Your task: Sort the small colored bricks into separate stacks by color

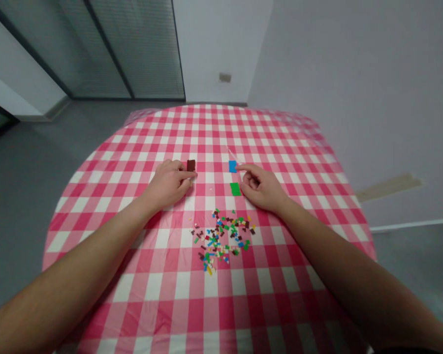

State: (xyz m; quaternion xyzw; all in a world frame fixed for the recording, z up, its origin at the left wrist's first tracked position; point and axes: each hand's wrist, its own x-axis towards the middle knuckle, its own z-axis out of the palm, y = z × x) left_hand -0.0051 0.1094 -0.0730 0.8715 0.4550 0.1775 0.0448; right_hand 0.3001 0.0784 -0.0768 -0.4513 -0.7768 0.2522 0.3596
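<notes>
My left hand (170,183) rests on the cloth beside a small dark brown building plate (191,165). Its index finger is stretched out along the plate's near edge, and it holds nothing that I can see. Across from it, my right hand (262,187) reaches with its index fingertip to the right edge of a blue plate (232,166). Its other fingers are curled loosely, and the thumb side lies close to a green plate (235,189). All three plates lie flat on the table.
A loose pile of tiny coloured building bricks (225,236) is spread nearer to me. A pink and white checked tablecloth (221,314) covers the round table. A thin pale strip (233,153) lies by the blue plate. Walls and a glass partition (140,49) stand beyond.
</notes>
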